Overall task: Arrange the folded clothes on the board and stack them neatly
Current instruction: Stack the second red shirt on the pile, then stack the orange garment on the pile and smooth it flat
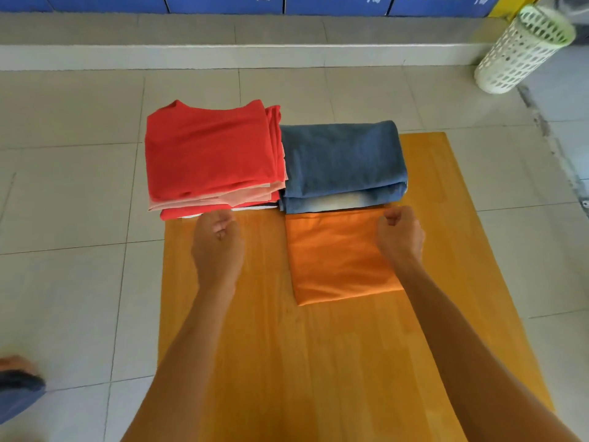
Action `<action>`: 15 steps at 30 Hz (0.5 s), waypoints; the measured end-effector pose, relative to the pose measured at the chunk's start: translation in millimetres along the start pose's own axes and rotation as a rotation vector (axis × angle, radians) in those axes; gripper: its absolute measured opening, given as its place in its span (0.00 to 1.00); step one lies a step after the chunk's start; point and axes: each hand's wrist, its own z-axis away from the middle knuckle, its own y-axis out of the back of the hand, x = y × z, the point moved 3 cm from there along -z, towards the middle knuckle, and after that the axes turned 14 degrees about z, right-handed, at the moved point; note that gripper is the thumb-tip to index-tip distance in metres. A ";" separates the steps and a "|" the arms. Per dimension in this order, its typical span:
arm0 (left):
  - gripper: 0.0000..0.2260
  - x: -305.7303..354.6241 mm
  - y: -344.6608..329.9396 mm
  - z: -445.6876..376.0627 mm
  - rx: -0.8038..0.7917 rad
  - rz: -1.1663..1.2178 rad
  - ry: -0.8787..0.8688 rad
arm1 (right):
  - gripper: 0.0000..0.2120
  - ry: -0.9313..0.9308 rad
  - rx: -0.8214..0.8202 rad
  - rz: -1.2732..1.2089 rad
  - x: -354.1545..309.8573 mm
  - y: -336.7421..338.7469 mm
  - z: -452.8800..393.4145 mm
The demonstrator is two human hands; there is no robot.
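Note:
A wooden board (318,362) lies on the tiled floor. At its far left stands a stack of folded clothes with a red shirt (210,151) on top. Folded blue jeans (341,161) lie beside the stack on the right. Just in front of the jeans lies a folded orange cloth (338,253). My right hand (400,232) is curled on the orange cloth's far right corner, pinching its edge. My left hand (218,244) hovers over bare board near the red stack's front edge, fingers curled in with nothing in them.
A white perforated plastic basket (522,49) leans at the far right. Blue boxes (223,3) line the wall behind a low step. A foot in a dark sandal (19,374) shows at the left edge on the floor tiles.

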 end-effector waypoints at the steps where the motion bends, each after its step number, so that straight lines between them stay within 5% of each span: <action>1: 0.08 -9.8 -12.6 4.4 -0.069 -0.029 0.050 | 0.03 -0.001 0.003 0.008 5.7 0.6 0.2; 6: 0.14 -51.6 -69.1 22.1 -0.383 -0.249 0.221 | 0.11 -0.034 0.061 0.114 31.3 2.0 -3.1; 12: 0.16 -64.5 -97.9 24.7 -0.267 -0.289 0.209 | 0.32 -0.179 -0.096 0.147 61.3 -0.9 -8.3; 15: 0.21 -68.9 -101.5 28.2 -0.317 -0.433 0.277 | 0.34 -0.151 -0.173 0.172 64.0 -6.3 -8.0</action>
